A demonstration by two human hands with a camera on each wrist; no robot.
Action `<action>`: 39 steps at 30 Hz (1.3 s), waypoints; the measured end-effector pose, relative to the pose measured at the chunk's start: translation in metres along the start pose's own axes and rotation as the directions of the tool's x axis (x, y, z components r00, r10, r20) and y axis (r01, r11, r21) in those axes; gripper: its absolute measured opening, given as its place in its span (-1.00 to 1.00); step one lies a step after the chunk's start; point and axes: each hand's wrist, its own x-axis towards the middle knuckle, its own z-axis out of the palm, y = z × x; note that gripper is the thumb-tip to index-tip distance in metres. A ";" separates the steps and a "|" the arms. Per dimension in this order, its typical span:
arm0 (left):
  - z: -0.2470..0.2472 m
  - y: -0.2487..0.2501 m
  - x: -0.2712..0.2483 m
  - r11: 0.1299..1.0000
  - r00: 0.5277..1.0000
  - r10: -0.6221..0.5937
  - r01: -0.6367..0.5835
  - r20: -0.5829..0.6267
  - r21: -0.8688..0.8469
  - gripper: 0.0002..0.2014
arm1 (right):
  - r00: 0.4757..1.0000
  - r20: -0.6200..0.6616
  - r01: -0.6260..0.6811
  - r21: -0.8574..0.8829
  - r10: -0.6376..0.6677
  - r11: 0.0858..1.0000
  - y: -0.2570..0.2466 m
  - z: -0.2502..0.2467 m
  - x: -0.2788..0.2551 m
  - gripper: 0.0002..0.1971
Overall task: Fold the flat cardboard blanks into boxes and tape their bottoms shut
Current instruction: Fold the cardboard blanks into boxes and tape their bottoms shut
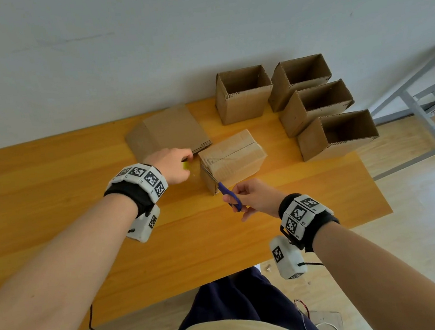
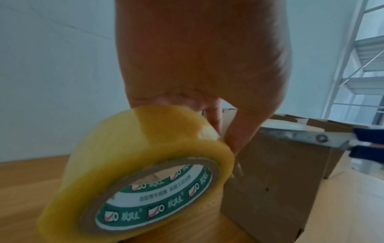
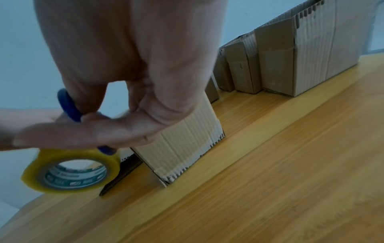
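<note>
Four boxes stand upright and open at about 1 to 2 o'clock on the table; they look finished, though their taped bottoms face down and cannot be checked. A fifth box stands upside down at the centre, its bottom flaps closed and covered with clear tape. The left hand holds the tape roll just beside this box, at its 9 o'clock side. The right hand, at 6 o'clock from the box, has its fingers in the blue handles of the scissors, and the blades lie at the box's left top edge. I judge the tape is about to be cut from the roll. At 11 o'clock lies a flat blank, not yet folded, so at least one more box remains.
</note>
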 end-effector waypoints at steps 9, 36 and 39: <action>0.006 -0.025 -0.007 0.915 0.999 -0.011 -0.002 -0.030 -0.404 -0.80 | 1.000 -0.010 -0.019 0.019 0.019 1.000 -0.001 -0.004 0.002 -0.79; 0.045 0.006 -0.040 0.841 0.983 -0.102 0.002 -0.155 -0.541 -0.58 | 0.999 0.006 -0.038 -0.064 0.038 0.997 0.001 -0.011 0.002 -0.71; 0.060 0.012 -0.046 0.847 0.984 -0.120 0.030 -0.135 -0.531 -0.57 | 0.999 0.008 -0.039 -0.086 0.040 0.996 0.004 -0.013 0.003 -0.66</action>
